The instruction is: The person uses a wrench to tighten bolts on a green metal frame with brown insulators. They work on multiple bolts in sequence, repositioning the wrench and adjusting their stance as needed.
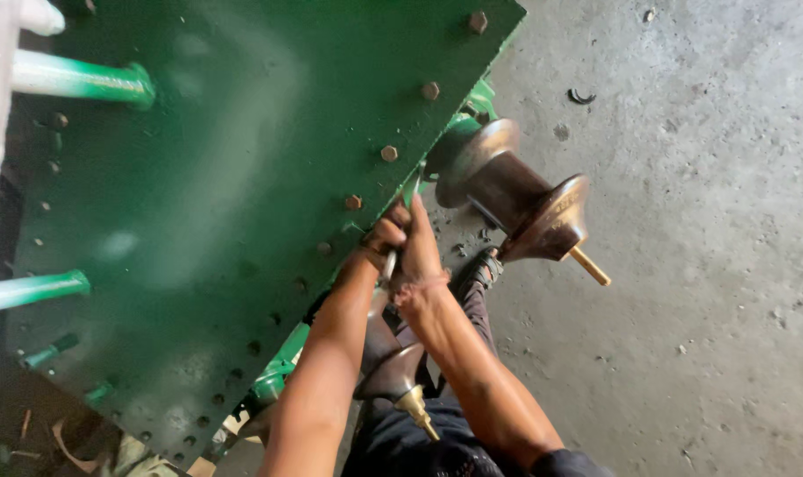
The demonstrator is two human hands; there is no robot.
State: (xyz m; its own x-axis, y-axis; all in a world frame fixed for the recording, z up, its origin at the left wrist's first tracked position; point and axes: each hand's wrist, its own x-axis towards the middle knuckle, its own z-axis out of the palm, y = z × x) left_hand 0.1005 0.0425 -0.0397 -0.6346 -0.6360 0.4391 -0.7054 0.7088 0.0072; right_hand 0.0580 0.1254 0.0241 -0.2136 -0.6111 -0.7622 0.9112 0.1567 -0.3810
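My left hand and my right hand are clasped together on a slim metal tool handle at the edge of a large green steel plate. The tool's working end is hidden under the plate's rim. Just beyond my hands a brown flanged roller with a brass-coloured shaft end sticks out from the green frame. A second brown roller with a brass tip sits below my forearms. Which part the tool grips cannot be seen.
Rows of bolts and holes run along the plate's edge. Green rods project from its left side. Grey concrete floor spreads to the right, with a small dark ring lying on it. My dark trousers and shoe are below.
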